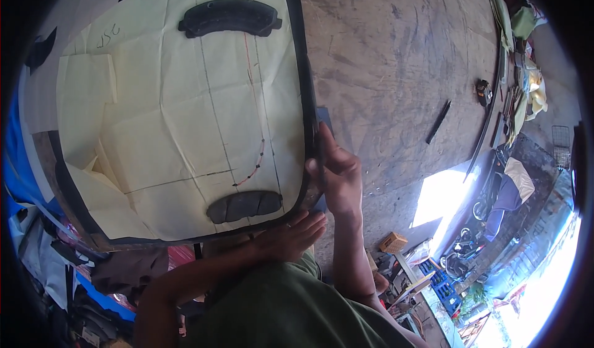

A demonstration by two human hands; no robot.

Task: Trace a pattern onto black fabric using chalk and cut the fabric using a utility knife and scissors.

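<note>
A creased pale-yellow paper pattern (142, 125), marked with pencil and red lines, lies over black sheet material (302, 69) that shows as a border around it. On the paper rest two dark curved blocks that look like brake pads: one at the far end (229, 18), one near me (245, 207). My right hand (340, 178) is at the right edge of the black sheet, thumb and forefinger closed around a slim dark thing (320, 153), its kind unclear. My left hand (300, 231) lies with fingers stretched out along the near edge, close to the corner.
The worn brown tabletop (396, 57) stretches to the right, with a black pen-like stick (439, 122) and a small dark-and-orange object (483, 92) on it. Long strips (495, 131) line its far right side. Cluttered goods and a blue crate (442, 283) stand below.
</note>
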